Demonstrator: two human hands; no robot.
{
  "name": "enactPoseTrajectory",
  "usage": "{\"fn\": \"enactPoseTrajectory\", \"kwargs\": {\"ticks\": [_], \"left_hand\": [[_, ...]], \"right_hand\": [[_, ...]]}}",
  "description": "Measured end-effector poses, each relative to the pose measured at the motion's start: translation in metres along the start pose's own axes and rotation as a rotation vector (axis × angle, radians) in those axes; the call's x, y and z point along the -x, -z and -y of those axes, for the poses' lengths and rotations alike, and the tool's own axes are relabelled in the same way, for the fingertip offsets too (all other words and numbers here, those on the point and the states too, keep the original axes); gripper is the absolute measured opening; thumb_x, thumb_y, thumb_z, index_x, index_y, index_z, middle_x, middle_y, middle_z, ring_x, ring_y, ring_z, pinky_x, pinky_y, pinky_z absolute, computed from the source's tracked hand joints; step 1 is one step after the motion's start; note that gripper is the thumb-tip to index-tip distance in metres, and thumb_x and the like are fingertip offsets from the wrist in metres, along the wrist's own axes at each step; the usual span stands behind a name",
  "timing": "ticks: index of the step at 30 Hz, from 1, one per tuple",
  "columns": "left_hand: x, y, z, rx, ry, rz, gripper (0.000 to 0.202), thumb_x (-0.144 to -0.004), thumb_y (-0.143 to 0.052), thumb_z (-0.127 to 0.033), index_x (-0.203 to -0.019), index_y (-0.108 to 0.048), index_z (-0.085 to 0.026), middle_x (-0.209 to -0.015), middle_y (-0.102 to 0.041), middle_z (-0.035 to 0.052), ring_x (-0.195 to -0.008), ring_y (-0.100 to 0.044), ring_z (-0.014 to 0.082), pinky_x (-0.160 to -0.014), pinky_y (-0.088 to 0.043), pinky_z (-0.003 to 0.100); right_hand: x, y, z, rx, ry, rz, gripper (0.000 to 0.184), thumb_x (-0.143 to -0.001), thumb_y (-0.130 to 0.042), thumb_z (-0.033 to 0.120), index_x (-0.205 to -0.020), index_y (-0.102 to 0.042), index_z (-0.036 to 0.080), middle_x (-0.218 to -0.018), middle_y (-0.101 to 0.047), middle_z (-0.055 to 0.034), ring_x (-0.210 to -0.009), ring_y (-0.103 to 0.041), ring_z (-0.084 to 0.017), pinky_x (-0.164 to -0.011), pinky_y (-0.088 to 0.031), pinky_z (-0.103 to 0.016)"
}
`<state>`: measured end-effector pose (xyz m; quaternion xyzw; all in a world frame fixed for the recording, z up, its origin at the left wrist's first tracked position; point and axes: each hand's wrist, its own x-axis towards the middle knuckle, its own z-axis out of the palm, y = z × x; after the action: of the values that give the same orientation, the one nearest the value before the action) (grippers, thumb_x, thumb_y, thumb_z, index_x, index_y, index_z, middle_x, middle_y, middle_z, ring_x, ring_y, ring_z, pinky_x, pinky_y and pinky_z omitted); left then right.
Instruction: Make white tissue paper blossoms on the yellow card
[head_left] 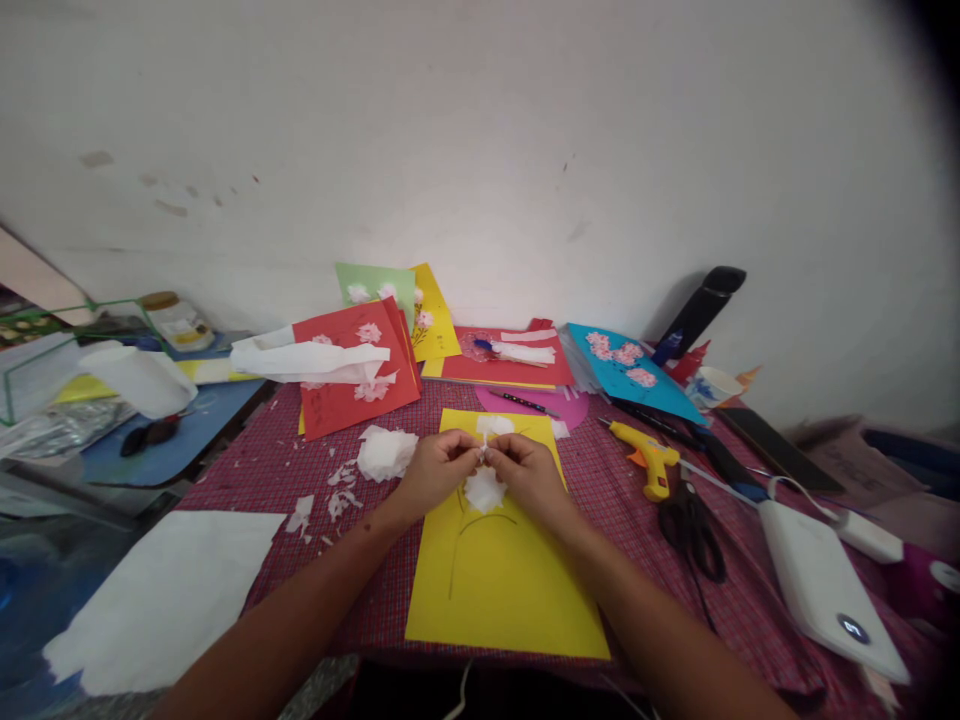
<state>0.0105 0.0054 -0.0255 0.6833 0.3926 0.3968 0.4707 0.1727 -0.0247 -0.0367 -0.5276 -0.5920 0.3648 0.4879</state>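
Observation:
My left hand and my right hand meet over a yellow sheet of paper with dark curved lines drawn on it. Thumbs and fingertips of both hands pinch a small piece of white tissue paper between them. Just below the fingers is a white tissue piece; whether it joins the pinched bit I cannot tell. Another white tissue piece shows beyond the hands at the sheet's far edge. To the left of my left hand lies a crumpled heap of white tissue.
On the right lie a yellow glue gun, black scissors and a white power bank. Red cards and a blue card with pink flowers stand behind. Torn tissue scraps and a large white sheet are at left.

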Motion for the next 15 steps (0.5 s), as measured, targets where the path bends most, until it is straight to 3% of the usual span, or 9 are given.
{"fn": "enactPoseTrajectory", "kwargs": {"ticks": [8, 15], "left_hand": [[-0.0004, 0.0016, -0.003, 0.05, 0.02, 0.007, 0.015, -0.078, -0.059, -0.028, -0.075, -0.066, -0.015, -0.068, -0.064, 0.0019, -0.063, -0.057, 0.0124, -0.06, -0.044, 0.022], [-0.0027, 0.0014, 0.0059, 0.135, 0.054, -0.002, 0.013, -0.079, -0.058, -0.026, -0.076, -0.064, -0.015, -0.066, -0.063, 0.0013, -0.061, -0.058, 0.012, -0.06, -0.045, 0.023]], "right_hand": [[-0.001, 0.0007, 0.0017, -0.049, -0.029, 0.013, 0.019, -0.08, -0.059, 0.034, -0.068, -0.06, 0.018, -0.057, -0.052, 0.0024, -0.051, -0.045, -0.011, -0.049, -0.035, -0.023], [-0.0014, 0.003, 0.0029, -0.161, -0.079, 0.044, 0.013, -0.079, -0.059, 0.028, -0.071, -0.06, 0.018, -0.055, -0.053, 0.0037, -0.048, -0.043, -0.01, -0.048, -0.033, -0.022]]}}
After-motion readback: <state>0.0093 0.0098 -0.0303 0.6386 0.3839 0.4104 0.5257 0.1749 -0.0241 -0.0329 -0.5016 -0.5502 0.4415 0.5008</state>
